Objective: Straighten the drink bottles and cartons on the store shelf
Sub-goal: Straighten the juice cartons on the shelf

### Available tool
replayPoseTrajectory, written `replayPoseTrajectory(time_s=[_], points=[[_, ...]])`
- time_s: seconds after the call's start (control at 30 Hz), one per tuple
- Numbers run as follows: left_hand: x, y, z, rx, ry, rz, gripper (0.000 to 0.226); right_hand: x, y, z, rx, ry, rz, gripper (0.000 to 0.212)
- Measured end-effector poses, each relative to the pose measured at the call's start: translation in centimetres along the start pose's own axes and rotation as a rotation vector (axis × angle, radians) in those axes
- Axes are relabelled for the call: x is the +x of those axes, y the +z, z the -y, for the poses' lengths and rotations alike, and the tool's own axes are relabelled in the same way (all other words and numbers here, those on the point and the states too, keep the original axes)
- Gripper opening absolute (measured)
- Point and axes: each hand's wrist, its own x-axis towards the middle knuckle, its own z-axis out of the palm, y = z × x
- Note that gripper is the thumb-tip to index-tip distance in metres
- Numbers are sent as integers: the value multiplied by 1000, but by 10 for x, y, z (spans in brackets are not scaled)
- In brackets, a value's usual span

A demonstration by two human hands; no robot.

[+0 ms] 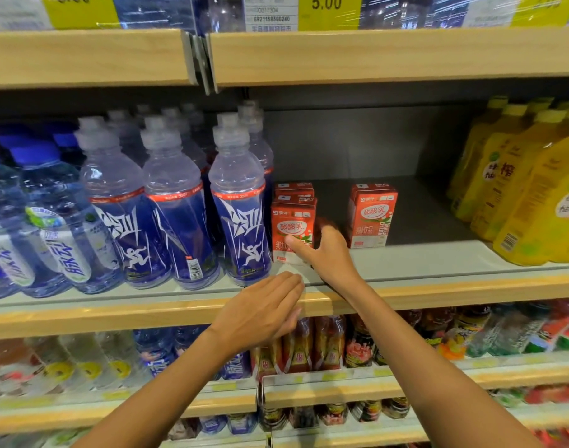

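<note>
Item count, middle shelf (438, 257):
- Red cartons: three. The front carton (291, 221) stands upright at the shelf edge, just beside the sports bottles. The rear carton (294, 188) stands directly behind it. The third carton (372, 218) stands apart to the right, upright and turned slightly.
- Sports bottles (176, 202), blue label, clear cap: three in the front row, with more rows behind.
- Water bottles (50, 221), blue cap: at far left.
- Yellow bottles (519, 195): at far right, in several rows.

Hands:
- Right hand (325, 250): grasps the front carton. The thumb lies across its printed face and the fingers (330, 226) wrap round its right side.
- Left hand (263, 315): released, with its fingers straight and together. It is held flat in front of the shelf edge, below the front carton, and holds nothing.

Limits of view:
- The rear carton shows only its top; the front carton hides the rest.
- The rear sports bottles show caps and shoulders only, so their count cannot be told.
- The left and right frame edges cut off the water bottles and the yellow bottles.
- The right fingers are blurred.
- The lower shelf bottles (328, 341) are blurred and partly covered by both forearms.
- The price label (328, 8) above is cut off at the top edge.
</note>
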Motion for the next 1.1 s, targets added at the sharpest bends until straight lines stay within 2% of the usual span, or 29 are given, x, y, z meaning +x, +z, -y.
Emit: replayPoseTrajectory(time_s=[0.13, 0.23, 0.33, 0.4, 0.5, 0.57, 0.67, 0.77, 0.83, 1.0, 1.1], points=[[3, -5, -2, -40, -32, 38, 40, -5, -3, 2, 128, 29, 69, 38], [6, -11, -4, -87, -73, 86, 38, -10, -11, 4, 194, 52, 49, 33], [10, -22, -8, -215, -188, 192, 37, -16, -22, 7, 259, 70, -3, 34], [12, -28, -9, -373, -337, 199, 35, -22, -31, 10, 278, 57, -40, 38], [22, -46, -8, -724, -718, 57, 31, -33, -44, 17, 340, 24, -30, 48], [36, -63, -5, -995, -912, -104, 45, -42, -50, 21, 364, 27, -1, 52], [61, -82, -5, -1274, -1004, -191, 60, -59, -49, 25, 397, 27, 49, 52], [80, -92, -12, -1431, -1048, -206, 48, -74, -42, 33, 400, 5, 83, 67], [86, -94, -17, -1414, -1082, -219, 47, -83, -37, 37, 406, -28, 97, 63], [89, -91, -21, -1300, -1154, -285, 67, -95, -29, 41, 396, -39, 100, 35], [88, -89, -22, -1309, -1156, -310, 69, -99, -26, 39, 391, -31, 87, 46]])
